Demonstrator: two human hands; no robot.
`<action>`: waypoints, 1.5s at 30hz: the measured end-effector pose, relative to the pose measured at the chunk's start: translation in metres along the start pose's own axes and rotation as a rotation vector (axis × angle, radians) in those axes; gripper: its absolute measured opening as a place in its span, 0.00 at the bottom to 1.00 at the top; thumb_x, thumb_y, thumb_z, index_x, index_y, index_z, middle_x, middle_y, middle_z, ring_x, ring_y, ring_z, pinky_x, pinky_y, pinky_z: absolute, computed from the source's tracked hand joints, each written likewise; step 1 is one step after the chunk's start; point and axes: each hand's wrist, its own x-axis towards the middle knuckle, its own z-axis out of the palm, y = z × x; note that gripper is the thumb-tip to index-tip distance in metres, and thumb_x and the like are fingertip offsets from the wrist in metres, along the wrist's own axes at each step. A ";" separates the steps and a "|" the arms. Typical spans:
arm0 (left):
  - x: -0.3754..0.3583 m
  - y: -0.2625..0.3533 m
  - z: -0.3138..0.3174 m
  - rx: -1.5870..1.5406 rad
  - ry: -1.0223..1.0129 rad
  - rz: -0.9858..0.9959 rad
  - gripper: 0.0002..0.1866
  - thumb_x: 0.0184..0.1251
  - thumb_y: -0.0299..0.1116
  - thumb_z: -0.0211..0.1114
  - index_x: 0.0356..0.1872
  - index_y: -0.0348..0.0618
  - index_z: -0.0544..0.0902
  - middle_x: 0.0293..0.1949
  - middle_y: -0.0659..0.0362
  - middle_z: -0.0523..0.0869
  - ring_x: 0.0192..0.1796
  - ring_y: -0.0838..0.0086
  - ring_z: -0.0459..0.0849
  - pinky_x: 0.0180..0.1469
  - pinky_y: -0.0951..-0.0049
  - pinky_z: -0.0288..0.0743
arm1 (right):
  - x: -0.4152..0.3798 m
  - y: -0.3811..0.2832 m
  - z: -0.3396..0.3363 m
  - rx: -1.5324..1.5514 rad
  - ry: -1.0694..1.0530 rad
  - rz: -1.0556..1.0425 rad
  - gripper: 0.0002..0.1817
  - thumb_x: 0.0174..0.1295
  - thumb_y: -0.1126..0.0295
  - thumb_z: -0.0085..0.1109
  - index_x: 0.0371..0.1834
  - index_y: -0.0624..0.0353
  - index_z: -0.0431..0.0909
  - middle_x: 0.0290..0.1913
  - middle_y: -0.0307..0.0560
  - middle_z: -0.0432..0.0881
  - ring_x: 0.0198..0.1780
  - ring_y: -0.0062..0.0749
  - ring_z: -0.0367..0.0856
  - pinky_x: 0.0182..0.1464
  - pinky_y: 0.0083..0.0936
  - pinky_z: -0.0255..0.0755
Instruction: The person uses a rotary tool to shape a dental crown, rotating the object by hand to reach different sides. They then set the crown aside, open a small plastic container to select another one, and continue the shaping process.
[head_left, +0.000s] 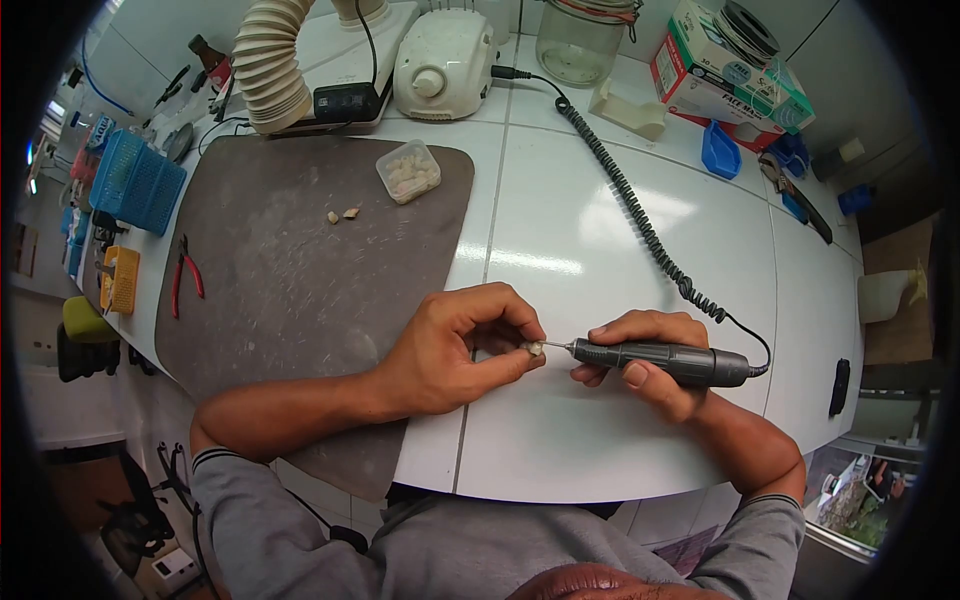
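Observation:
Between the thumb and fingertips of my left hand (450,345) is a small cream-coloured piece (536,349), too small to name surely. My right hand (672,394) is wrapped round a black rotary handpiece (690,364), held almost level. Its thin metal bit (557,345) points left and meets the piece or comes very close to it; contact cannot be made out. From the handpiece's rear a coiled black cord (640,215) leads up to a white control unit (447,65) with a round knob.
On the brown mat (300,270) lie red-handled pliers (185,278), two small fragments (342,215) and a clear tub (409,172) of pale pieces. A ribbed hose (270,65) hangs behind it. Blue basket (135,182), glass jar (580,45) and face-mask box (725,75) line the white tiled table (600,440).

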 end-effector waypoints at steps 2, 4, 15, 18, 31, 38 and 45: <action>-0.001 0.000 0.000 0.058 0.005 0.018 0.09 0.68 0.16 0.71 0.46 0.36 0.84 0.47 0.59 0.85 0.50 0.78 0.86 0.53 0.75 0.82 | -0.001 0.001 -0.002 -0.001 -0.022 -0.006 0.20 0.70 0.69 0.60 0.58 0.76 0.82 0.43 0.63 0.92 0.45 0.42 0.95 0.50 0.30 0.90; 0.000 -0.001 0.000 0.050 0.013 0.009 0.09 0.67 0.16 0.71 0.45 0.37 0.84 0.46 0.60 0.84 0.50 0.79 0.86 0.52 0.75 0.81 | -0.001 0.001 -0.002 0.017 -0.031 -0.001 0.20 0.70 0.70 0.60 0.57 0.77 0.82 0.43 0.63 0.92 0.44 0.42 0.95 0.50 0.30 0.90; -0.001 0.002 0.001 0.077 0.021 -0.005 0.08 0.66 0.20 0.74 0.43 0.39 0.85 0.42 0.63 0.85 0.42 0.84 0.82 0.41 0.80 0.74 | 0.000 0.000 0.000 -0.054 -0.037 0.000 0.19 0.68 0.70 0.61 0.55 0.74 0.83 0.43 0.60 0.93 0.44 0.41 0.96 0.50 0.29 0.90; -0.001 0.002 0.000 0.088 0.022 -0.004 0.08 0.66 0.20 0.75 0.43 0.39 0.85 0.42 0.64 0.86 0.42 0.85 0.82 0.40 0.80 0.73 | 0.000 0.002 -0.001 -0.068 -0.057 -0.037 0.18 0.68 0.70 0.61 0.55 0.73 0.84 0.43 0.59 0.93 0.44 0.41 0.96 0.50 0.29 0.90; 0.000 0.001 -0.001 0.073 -0.007 0.020 0.07 0.70 0.18 0.72 0.44 0.36 0.84 0.44 0.59 0.86 0.47 0.79 0.87 0.49 0.77 0.81 | 0.002 -0.001 -0.001 -0.098 -0.084 -0.055 0.18 0.68 0.70 0.61 0.55 0.73 0.84 0.44 0.59 0.93 0.44 0.42 0.96 0.49 0.30 0.90; -0.001 -0.001 0.000 -0.026 0.004 -0.006 0.07 0.71 0.17 0.71 0.46 0.35 0.83 0.44 0.57 0.88 0.49 0.77 0.89 0.53 0.75 0.85 | 0.000 -0.001 -0.001 -0.036 -0.060 -0.047 0.19 0.69 0.69 0.62 0.56 0.73 0.84 0.43 0.59 0.93 0.44 0.41 0.96 0.50 0.30 0.90; -0.001 -0.002 -0.001 0.025 -0.015 0.000 0.07 0.71 0.17 0.71 0.45 0.35 0.84 0.43 0.57 0.89 0.49 0.76 0.90 0.52 0.75 0.85 | 0.001 0.001 0.000 -0.090 -0.059 -0.054 0.18 0.69 0.69 0.62 0.55 0.72 0.84 0.42 0.57 0.93 0.44 0.40 0.96 0.49 0.29 0.90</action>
